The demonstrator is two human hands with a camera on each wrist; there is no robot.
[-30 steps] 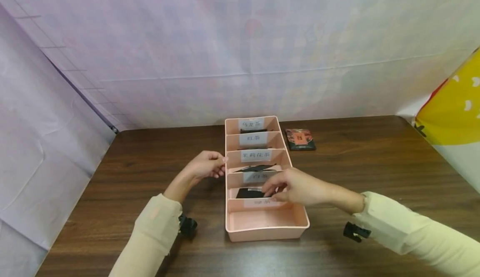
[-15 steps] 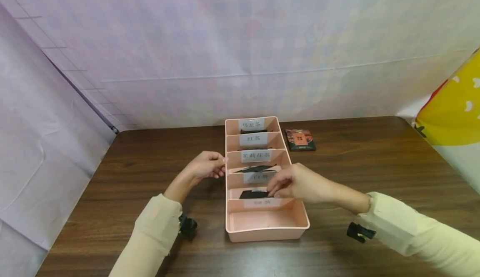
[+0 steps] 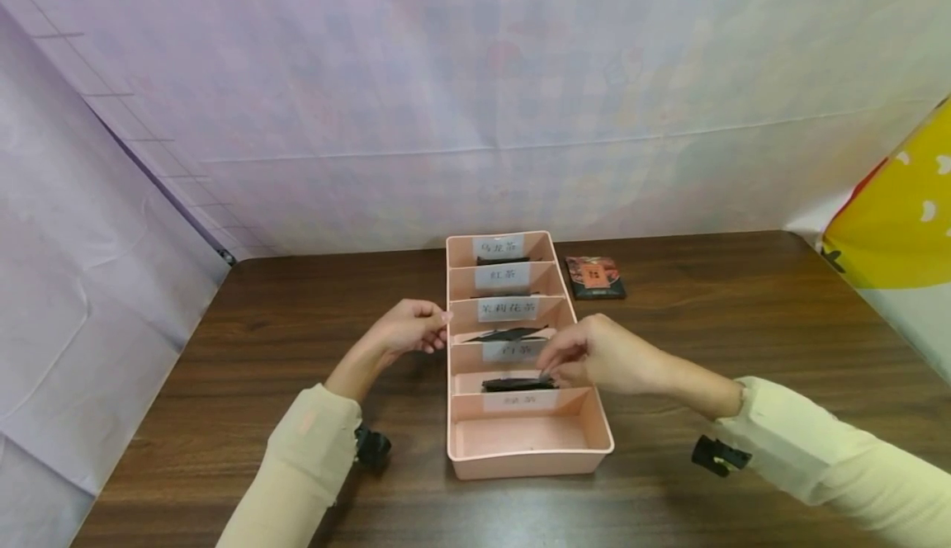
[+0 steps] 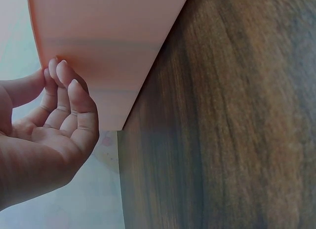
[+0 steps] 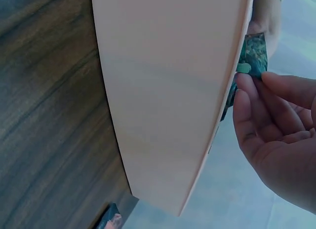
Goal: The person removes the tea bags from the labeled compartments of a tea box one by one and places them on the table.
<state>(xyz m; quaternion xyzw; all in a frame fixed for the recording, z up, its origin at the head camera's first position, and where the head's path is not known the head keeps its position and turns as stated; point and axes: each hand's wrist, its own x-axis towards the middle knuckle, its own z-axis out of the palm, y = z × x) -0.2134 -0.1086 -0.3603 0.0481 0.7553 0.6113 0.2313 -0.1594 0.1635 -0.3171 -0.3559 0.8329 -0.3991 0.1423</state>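
A long pink divided box (image 3: 531, 466) with Chinese paper labels stands on the table. My left hand (image 3: 409, 325) pinches its left rim; in the left wrist view the thumb is at the edge and the fingers (image 4: 79, 98) curl beside the outer wall. My right hand (image 3: 609, 356) reaches over the right rim into the second compartment from the front. There it pinches a dark tea sachet (image 3: 518, 385), seen nearly edge-on. In the right wrist view this sachet (image 5: 256, 56) shows a green-blue pattern between thumb and fingers, above the rim.
Dark sachets (image 3: 508, 334) lie in the middle compartment, and dark edges show in the two behind it. A red and black sachet (image 3: 596, 276) lies on the wooden table (image 3: 297, 284) right of the box. A pale curtain (image 3: 446, 102) hangs behind.
My right hand has shifted slightly right and away from me. The sachet in it has moved right and turned from flat-faced to nearly edge-on. My left hand has stayed at the rim.
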